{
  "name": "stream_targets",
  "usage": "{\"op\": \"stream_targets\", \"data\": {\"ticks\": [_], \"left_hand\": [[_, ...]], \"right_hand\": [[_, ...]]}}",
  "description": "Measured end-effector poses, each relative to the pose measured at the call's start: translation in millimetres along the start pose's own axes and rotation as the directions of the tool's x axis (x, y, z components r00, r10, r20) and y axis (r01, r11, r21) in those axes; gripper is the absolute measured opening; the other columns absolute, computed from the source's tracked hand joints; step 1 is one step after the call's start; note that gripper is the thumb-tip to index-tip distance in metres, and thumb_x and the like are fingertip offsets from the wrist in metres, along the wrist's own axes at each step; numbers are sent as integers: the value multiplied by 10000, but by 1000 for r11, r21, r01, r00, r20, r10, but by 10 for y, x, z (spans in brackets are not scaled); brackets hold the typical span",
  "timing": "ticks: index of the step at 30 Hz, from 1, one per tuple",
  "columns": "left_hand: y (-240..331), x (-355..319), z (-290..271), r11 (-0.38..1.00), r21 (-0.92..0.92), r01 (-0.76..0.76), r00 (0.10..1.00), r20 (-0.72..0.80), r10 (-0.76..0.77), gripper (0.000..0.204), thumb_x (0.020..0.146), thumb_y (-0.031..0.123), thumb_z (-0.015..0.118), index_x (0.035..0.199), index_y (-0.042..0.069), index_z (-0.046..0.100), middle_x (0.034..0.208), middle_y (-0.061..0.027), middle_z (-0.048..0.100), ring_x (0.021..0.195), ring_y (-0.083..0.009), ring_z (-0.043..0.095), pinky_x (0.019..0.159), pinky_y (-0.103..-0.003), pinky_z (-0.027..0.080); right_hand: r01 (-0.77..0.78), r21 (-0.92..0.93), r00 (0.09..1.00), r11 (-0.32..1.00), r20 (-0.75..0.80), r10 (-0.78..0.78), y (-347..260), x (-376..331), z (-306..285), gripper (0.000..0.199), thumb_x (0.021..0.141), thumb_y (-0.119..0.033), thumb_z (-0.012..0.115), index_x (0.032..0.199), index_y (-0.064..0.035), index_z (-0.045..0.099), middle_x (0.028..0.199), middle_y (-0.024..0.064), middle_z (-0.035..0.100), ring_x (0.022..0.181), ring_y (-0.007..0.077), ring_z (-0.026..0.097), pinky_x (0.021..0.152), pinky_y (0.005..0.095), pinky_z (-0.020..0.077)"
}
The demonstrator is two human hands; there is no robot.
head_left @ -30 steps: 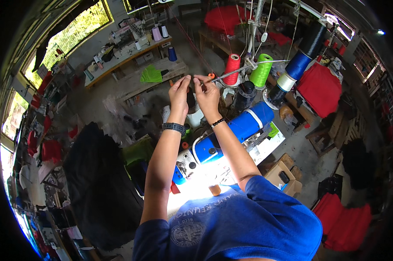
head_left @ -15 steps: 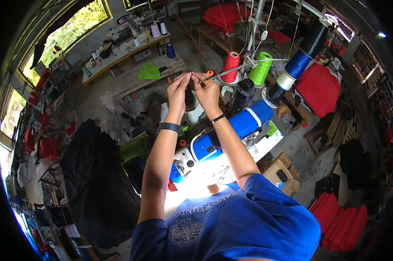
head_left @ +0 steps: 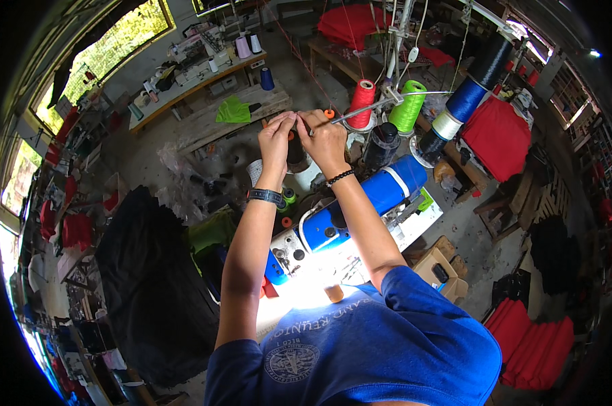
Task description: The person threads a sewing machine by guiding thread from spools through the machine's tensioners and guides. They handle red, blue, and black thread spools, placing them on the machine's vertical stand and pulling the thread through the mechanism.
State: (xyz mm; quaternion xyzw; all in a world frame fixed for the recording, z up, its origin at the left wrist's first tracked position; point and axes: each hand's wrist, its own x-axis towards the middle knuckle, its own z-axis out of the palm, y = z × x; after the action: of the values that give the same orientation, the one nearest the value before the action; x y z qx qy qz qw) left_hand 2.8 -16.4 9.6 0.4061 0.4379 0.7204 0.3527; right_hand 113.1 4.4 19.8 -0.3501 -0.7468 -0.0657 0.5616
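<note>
Holding left hand [head_left: 275, 150] and right hand [head_left: 327, 145] close together beyond blue sewing machine [head_left: 384, 191]
Pinching with thumbs and fingers, tips to tips or nearly so, probably for fine control; cannot tell what, if anything, between them. Just right, metal rod [head_left: 381, 105] and red thread cone [head_left: 361, 99]; farther right, green thread cone [head_left: 407, 111], likely upright to let thread draw freely
</note>
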Motion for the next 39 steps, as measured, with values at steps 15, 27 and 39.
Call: {"op": "stream_targets", "data": {"ticks": [15,27,39], "left_hand": [[71,14,59,999,-1,40,996,86,-40,191,843,120,615,982,-1,665,1016,-62,644,977,-115,562,901,-241,389],[181,32,186,955,-51,291,941,197,-276,350,886,296,560,1071,4,614,1049,-64,631,1035,-151,540,948,-283,366],[209,416,265,847,-343,406,900,312,-305,281,875,235,607,1042,12,566,687,29,495,694,-98,524,832,-297,463]], "right_hand": [[-652,740,658,164,443,609,-9,83,1,161,842,-173,606,865,-15,627,679,-27,564,524,28,445,455,188,324],[-603,750,740,273,397,542,99,62,-97,127,831,-148,615,865,-29,646,699,-36,559,551,11,418,489,183,308],[-491,830,590,-266,541,599,300,39,-313,152,841,-142,595,923,-15,584,689,-16,504,503,67,393,466,204,302]]}}
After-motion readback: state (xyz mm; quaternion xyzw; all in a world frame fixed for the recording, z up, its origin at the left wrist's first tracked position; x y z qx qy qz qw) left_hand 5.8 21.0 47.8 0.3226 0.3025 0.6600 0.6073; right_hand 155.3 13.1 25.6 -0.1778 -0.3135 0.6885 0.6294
